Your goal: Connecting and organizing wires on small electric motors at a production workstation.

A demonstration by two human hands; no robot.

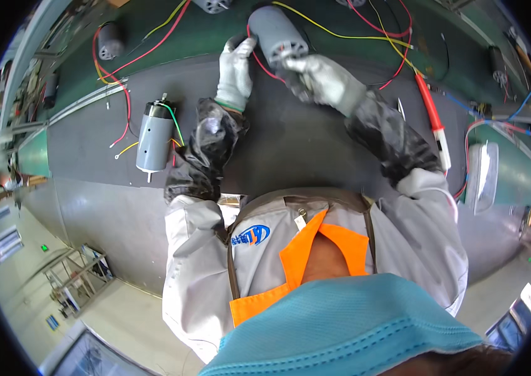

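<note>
A grey cylindrical electric motor (pixel 274 29) lies at the top middle, its slotted end toward me. My right hand (pixel 328 81), in a white glove with grey fingertips, has its fingers closed at that slotted end; part of the grip is hidden. A red wire (pixel 260 61) runs down the motor's left side toward those fingers. My left hand (pixel 236 70), also gloved, is raised just left of the motor, fingers loosely bent and thumb apart, with nothing visible in it. A second grey motor (pixel 155 139) with a black end, shafts and coloured leads lies left of my left forearm.
On the green surface (pixel 181 44) at the back are more motors, including a dark one (pixel 110 41) with long red and yellow wires. A red-and-white test probe (pixel 430 109) lies right of my right forearm. Further right is a clear plastic tray (pixel 486 178).
</note>
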